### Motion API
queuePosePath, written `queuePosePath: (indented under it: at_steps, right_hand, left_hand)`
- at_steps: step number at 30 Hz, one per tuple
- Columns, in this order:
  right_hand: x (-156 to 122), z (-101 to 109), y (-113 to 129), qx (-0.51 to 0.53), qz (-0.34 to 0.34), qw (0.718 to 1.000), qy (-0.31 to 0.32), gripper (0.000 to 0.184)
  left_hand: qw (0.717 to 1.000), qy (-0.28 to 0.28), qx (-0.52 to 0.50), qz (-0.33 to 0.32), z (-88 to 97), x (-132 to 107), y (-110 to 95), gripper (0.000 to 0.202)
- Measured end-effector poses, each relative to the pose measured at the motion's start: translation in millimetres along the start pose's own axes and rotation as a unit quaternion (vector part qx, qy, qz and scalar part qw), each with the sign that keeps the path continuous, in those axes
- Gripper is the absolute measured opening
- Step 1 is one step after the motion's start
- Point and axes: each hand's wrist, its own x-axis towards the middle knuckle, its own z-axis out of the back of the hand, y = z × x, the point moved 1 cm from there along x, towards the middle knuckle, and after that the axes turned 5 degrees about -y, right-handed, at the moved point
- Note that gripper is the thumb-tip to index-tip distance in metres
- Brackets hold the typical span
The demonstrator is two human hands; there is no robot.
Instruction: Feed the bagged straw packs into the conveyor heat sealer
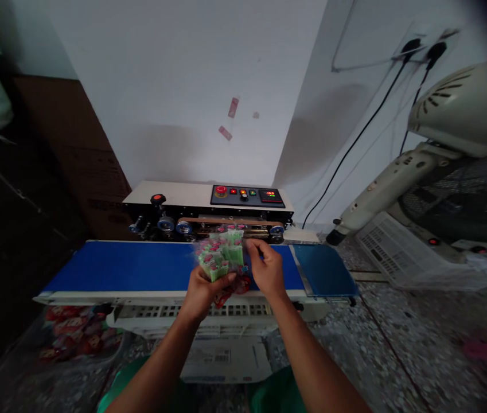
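My left hand is closed around a fanned bunch of small green-and-pink packets with clear plastic edges. Its thumb lies across their lower side. At the bunch's right edge, my right hand is pinched, and what lies between its fingertips is too small to make out. Red items in clear wrapping show below the packets, between my hands. Both hands are over the blue conveyor belt, in front of a band sealer with rollers and a lit control panel.
At lower left, a clear container holds several red wrapped items. A white carton lies below the conveyor. To the right stand a beige machine and a white crate. Black cables hang from wall sockets. A brown cardboard box stands left.
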Motion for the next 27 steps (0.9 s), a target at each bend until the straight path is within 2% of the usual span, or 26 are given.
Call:
queuePosePath:
  at_steps: [2,5,7,9,16,19,23,25,27]
  right_hand:
    - [1.1,3.5,-0.6,-0.005,0.015,0.999,-0.045,0.025]
    - [8.2,17.3,-8.1,-0.034,0.024,0.988,-0.150,0.028]
    - [15.0,31.3,-17.1,-0.069,0.005,0.976,-0.209,0.032]
    - [21.2,46.0,-27.1,-0.107,-0.025,0.968,-0.226,0.036]
    - [31.5,81.7,-60.0,-0.275,-0.014,0.938,-0.210,0.038]
    - [35.7,93.7,-76.2,-0.395,-0.088,0.896,-0.183,0.035]
    - [40.8,101.1,-89.4,-0.512,-0.189,0.831,-0.106,0.035]
    - [42.6,97.2,-91.2,-0.537,-0.212,0.812,-0.081,0.035]
    - [44.1,88.3,-91.1,-0.547,-0.215,0.806,-0.063,0.034]
  left_hand:
    - [1.000,-0.003,-0.008,-0.002,-1.9,0.2,-0.8,0.033]
    - [1.000,-0.014,-0.019,0.000,-2.5,1.1,-2.4,0.032]
    - [1.000,-0.023,-0.016,0.004,-1.3,1.8,-3.2,0.029]
    - [1.000,-0.027,-0.010,0.004,-0.1,2.3,-3.6,0.026]
    - [1.000,-0.014,0.007,0.013,-1.5,0.8,-4.0,0.028]
    - [0.999,-0.021,0.025,0.011,0.2,0.6,-4.6,0.027]
    - [0.999,-0.019,0.023,0.016,2.2,0.8,-5.1,0.026]
    - [1.000,-0.012,0.017,0.019,1.9,0.6,-5.0,0.026]
    - [1.000,-0.010,0.019,0.013,1.3,0.4,-4.6,0.027]
